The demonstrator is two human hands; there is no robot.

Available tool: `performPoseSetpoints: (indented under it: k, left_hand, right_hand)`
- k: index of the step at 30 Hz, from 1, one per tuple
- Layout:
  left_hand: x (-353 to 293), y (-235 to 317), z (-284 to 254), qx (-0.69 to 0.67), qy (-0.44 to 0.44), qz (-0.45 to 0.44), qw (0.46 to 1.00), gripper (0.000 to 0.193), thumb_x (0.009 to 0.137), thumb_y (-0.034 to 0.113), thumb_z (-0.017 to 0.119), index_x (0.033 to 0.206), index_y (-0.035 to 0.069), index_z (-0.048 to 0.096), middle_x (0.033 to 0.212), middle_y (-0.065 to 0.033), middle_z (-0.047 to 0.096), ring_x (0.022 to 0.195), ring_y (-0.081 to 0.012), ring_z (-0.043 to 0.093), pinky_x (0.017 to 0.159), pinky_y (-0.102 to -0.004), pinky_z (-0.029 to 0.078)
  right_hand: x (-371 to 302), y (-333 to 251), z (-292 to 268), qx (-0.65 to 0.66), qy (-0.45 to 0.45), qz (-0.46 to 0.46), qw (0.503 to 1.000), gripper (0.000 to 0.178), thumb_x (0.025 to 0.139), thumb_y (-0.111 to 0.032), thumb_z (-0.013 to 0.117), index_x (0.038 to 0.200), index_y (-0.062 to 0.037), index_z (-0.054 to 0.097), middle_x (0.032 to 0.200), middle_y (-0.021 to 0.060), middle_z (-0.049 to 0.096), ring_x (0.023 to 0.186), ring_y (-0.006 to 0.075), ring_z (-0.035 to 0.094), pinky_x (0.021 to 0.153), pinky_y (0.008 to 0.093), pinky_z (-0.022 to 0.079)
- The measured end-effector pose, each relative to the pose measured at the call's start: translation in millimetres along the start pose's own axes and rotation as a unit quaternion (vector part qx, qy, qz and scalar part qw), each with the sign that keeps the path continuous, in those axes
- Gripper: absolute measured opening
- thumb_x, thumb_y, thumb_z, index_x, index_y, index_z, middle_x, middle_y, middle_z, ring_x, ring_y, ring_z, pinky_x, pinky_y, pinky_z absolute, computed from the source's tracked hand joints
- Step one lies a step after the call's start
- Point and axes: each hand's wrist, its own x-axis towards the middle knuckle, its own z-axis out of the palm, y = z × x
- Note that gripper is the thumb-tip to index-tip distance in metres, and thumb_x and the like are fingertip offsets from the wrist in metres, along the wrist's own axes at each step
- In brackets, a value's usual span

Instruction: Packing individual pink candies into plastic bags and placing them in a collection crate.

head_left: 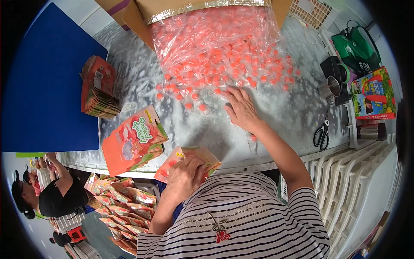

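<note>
My left hand (184, 178) grips a red-and-pink candy pouch (189, 153) at the table's near edge, close to my body. The hand's fingers fold over the pouch's top face, and its opening is hard to make out. Above the tabletop my right hand (242, 108) reaches out with its fingers spread, at the near fringe of the loose wrapped candies (215, 69). These are small, red and in clear wrappers. Left of the held pouch lies another flat pouch (129, 140) of the same print.
A carton (137, 23) with a clear plastic liner spills candies at the back. Stacked pouches (100, 88) stand beside a blue board (51, 82). Several pouches (125, 207) fill a container lower left. Scissors (321, 134), a metal cup (331, 87) and white crates (349, 185) are right. A person (56, 196) works at left.
</note>
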Motion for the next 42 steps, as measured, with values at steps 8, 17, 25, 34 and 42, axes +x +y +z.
performPoseSetpoints:
  k: [8, 17, 25, 34, 42]
  left_hand:
    - [2, -1, 1, -0.006, -0.007, -0.014, 1.000, 0.009, 0.081, 0.005, 0.066, 0.088, 0.002, 0.062, 0.086, -0.0122, 0.063, 0.076, -0.0325, 0.062, 0.065, -0.0393, 0.050]
    - [2, -7, 4, 0.001, -0.003, -0.009, 1.000, 0.009, 0.080, 0.004, 0.066, 0.088, 0.003, 0.062, 0.087, -0.0099, 0.065, 0.078, -0.0307, 0.063, 0.066, -0.0385, 0.049]
    - [0, -2, 2, 0.017, -0.015, -0.012, 1.000, 0.009, 0.080, 0.003, 0.065, 0.089, 0.003, 0.062, 0.088, -0.0098, 0.065, 0.079, -0.0310, 0.063, 0.067, -0.0383, 0.050]
    - [0, -2, 4, 0.006, 0.025, 0.006, 1.000, 0.009, 0.082, 0.008, 0.065, 0.089, 0.005, 0.061, 0.085, -0.0094, 0.063, 0.073, -0.0323, 0.061, 0.063, -0.0404, 0.049]
    - [9, 0, -5, 0.002, 0.031, 0.014, 0.999, 0.011, 0.083, 0.008, 0.067, 0.092, 0.004, 0.063, 0.094, -0.0139, 0.064, 0.079, -0.0334, 0.063, 0.068, -0.0392, 0.052]
  right_hand:
    - [-38, -3, -27, 0.099, -0.079, -0.014, 0.992, 0.030, 0.091, -0.014, 0.054, 0.119, -0.0034, 0.056, 0.126, 0.0132, 0.052, 0.116, 0.0300, 0.047, 0.099, 0.0403, 0.039]
    - [-84, 23, -67, 0.182, 0.046, 0.149, 0.971, 0.064, 0.080, -0.020, 0.072, 0.136, -0.0040, 0.045, 0.138, 0.0177, 0.045, 0.129, 0.0318, 0.042, 0.108, 0.0404, 0.033]
    - [-62, -11, -30, -0.012, -0.092, -0.005, 0.996, 0.092, 0.063, -0.052, 0.080, 0.139, -0.0158, 0.044, 0.154, 0.0159, 0.019, 0.142, 0.0391, 0.015, 0.113, 0.0548, 0.018]
    - [-55, -19, 7, -0.002, 0.006, -0.076, 0.997, 0.032, 0.076, -0.026, 0.072, 0.104, -0.0113, 0.065, 0.129, 0.0141, 0.048, 0.116, 0.0357, 0.046, 0.097, 0.0474, 0.040]
    - [-55, -24, -16, 0.277, 0.015, 0.132, 0.952, 0.007, 0.086, -0.009, 0.065, 0.088, -0.0018, 0.065, 0.082, 0.0034, 0.060, 0.062, 0.0134, 0.054, 0.055, 0.0293, 0.046]
